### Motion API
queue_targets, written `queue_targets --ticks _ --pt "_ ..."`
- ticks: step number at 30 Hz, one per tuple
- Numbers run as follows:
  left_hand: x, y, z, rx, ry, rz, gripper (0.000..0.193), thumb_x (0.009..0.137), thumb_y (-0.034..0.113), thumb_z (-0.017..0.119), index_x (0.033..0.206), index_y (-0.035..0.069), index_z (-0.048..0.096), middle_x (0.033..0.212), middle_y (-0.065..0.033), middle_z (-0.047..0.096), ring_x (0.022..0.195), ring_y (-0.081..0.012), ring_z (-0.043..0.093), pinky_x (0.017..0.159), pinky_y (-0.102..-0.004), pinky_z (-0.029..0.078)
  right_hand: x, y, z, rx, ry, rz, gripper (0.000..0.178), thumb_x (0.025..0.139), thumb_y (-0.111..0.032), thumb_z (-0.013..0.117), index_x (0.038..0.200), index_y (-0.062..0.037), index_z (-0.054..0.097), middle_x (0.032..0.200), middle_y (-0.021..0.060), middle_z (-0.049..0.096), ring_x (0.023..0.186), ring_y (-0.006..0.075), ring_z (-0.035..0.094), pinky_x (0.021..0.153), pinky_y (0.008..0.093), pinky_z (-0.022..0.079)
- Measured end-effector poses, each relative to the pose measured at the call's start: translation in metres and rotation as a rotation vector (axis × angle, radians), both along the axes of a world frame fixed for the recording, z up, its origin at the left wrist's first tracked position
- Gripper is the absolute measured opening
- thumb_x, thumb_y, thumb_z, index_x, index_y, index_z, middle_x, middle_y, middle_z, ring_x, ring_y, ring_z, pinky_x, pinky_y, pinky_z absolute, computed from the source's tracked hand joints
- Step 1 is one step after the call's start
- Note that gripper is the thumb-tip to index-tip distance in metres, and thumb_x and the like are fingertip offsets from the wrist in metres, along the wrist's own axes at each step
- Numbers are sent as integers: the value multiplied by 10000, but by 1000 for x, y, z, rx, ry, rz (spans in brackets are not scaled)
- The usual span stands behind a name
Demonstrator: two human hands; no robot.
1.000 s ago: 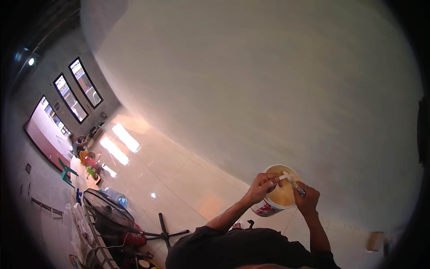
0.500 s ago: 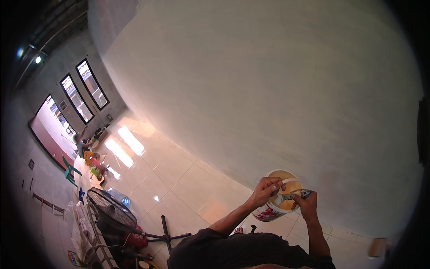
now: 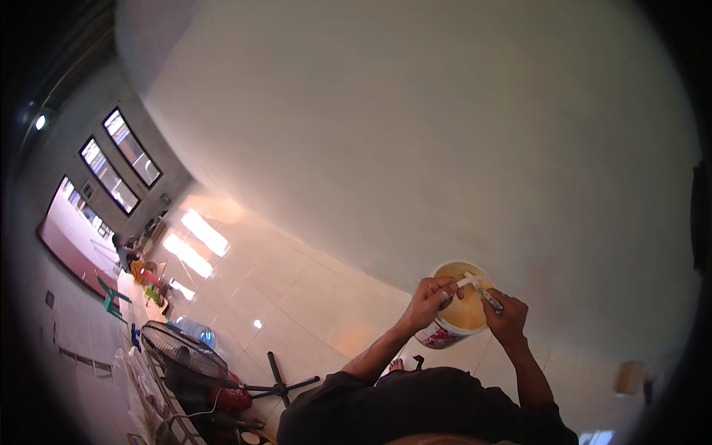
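Left hand (image 3: 430,300) — gripping one white strip (image 3: 469,281) | right hand (image 3: 507,317) — gripping one tool (image 3: 491,300) | one bucket (image 3: 439,337)

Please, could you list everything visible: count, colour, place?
Bucket: one, white, lower right
Filling: one, beige, inside bucket
Strip: one, white, over bucket
Tool: one, mottled, over bucket
Walls: two, grey, ahead and left
Floor: one, cream, below
Windows: two, dark-framed, left
Doorway: one, pinkish, left
Chair: one, green, left
Fan: one, black, left
Bottle: one, bluish, beside fan
Block: one, brown, right
Other person: one, colours unclear, left
Clutter: uncountable, mixed, left
Left hand: one, gripping strip
Right hand: one, gripping tool
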State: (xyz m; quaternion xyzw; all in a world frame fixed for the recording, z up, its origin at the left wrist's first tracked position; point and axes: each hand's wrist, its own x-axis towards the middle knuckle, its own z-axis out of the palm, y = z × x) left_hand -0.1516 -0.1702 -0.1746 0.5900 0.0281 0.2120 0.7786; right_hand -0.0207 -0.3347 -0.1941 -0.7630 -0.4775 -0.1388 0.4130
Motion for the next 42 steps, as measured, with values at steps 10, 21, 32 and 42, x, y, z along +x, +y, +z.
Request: queue_targets --ticks 10,21,32,42 --pt "22 -3 -6 -63 -16 25 279 908 209 513 782 -30 581 548 69 366 474 -24 259 450 -214 179 16 -7 -3 40 840 134 175 768 -136 723 829 22 680 615 82 643 508 120 605 476 262 455" --pt "24 -1 -19 -89 1 -3 257 917 168 493 785 -35 579 537 72 332 457 -26 236 439 -221 157 11 -9 -7 -59 494 -38 198 767 -208 703 912 -74 710 607 117 629 479 193 603 489 300 474" --pt "22 -5 -5 -119 -82 26 239 899 149 515 786 -51 584 535 66 352 441 -29 243 432 -219 169 -1 -17 10 2 278 -65 176 757 -218 717 865 -81 704 656 100 660 512 229 626 485 322 489" --pt "24 -4 -8 -64 -30 39 276 898 205 536 778 -39 582 539 74 338 455 -23 234 437 -217 158 6 -14 -8 148 1008 176 141 802 -75 701 875 40 666 685 53 647 558 86 596 519 245 481"
